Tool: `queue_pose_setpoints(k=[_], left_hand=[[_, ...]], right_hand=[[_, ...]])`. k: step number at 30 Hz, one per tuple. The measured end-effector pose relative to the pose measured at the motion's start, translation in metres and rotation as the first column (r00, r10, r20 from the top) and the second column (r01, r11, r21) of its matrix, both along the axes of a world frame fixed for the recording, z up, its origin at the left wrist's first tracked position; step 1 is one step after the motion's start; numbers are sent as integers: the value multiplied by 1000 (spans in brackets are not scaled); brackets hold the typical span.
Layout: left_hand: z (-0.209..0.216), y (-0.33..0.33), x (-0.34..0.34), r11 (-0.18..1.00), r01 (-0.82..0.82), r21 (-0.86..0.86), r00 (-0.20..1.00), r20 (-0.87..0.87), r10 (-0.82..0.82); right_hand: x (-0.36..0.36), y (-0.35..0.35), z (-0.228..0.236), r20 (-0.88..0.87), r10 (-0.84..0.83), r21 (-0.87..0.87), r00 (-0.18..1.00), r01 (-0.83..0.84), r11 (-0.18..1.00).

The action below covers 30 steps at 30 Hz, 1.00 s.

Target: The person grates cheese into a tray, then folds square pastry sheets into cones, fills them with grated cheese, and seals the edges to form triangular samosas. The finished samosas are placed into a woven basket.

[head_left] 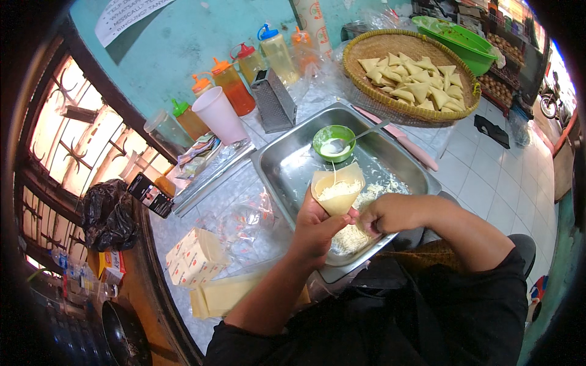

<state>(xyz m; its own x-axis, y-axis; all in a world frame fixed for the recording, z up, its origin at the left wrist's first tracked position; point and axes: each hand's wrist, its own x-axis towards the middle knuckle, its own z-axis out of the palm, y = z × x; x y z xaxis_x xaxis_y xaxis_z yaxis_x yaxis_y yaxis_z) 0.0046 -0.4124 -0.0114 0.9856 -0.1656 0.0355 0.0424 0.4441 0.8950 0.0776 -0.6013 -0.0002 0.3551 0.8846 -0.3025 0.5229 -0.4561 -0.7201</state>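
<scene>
My left hand [314, 226] is closed round a pastry wrapper [337, 206] folded into a cone. Pale grated cheese [340, 190] fills the cone's open top. Over the near right part of a steel tray [284, 198], my right hand [384, 213] is bent down, its fingers curled together in loose cheese shreds [349, 239]; the fingertips are partly hidden. Toward the tray's far side sits a green bowl [334, 141] with white paste and a metal spoon [366, 130] resting in it.
Folded triangular pastries [421, 79] lie in a round woven basket [351, 67] at the far right. A pink-handled knife [415, 151] lies along the tray's right edge. Behind the tray stand a box grater [273, 100], a pink cup [220, 113] and sauce bottles [234, 85]. Wrapper sheets [213, 299] lie at front left.
</scene>
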Motion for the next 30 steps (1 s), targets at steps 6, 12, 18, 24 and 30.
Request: queue_pose_setpoints(k=[6,12,18,24,30], left_hand=[[4,-9,2,995,-24,97,1000,8,23],[-3,-10,3,973,68,222,997,18,-74],[4,-6,0,982,130,140,991,-28,-127],[4,-7,5,971,202,130,979,-48,-197],[-2,-5,6,953,275,130,961,-5,-277]], right_hand=[[21,-28,34,-250,-480,126,841,520,845],[-6,-5,63,-173,-444,549,879,460,698],[-33,12,58,412,-476,570,777,187,800],[-33,5,57,203,-465,543,862,295,786],[-33,2,54,-41,-447,531,893,399,748]])
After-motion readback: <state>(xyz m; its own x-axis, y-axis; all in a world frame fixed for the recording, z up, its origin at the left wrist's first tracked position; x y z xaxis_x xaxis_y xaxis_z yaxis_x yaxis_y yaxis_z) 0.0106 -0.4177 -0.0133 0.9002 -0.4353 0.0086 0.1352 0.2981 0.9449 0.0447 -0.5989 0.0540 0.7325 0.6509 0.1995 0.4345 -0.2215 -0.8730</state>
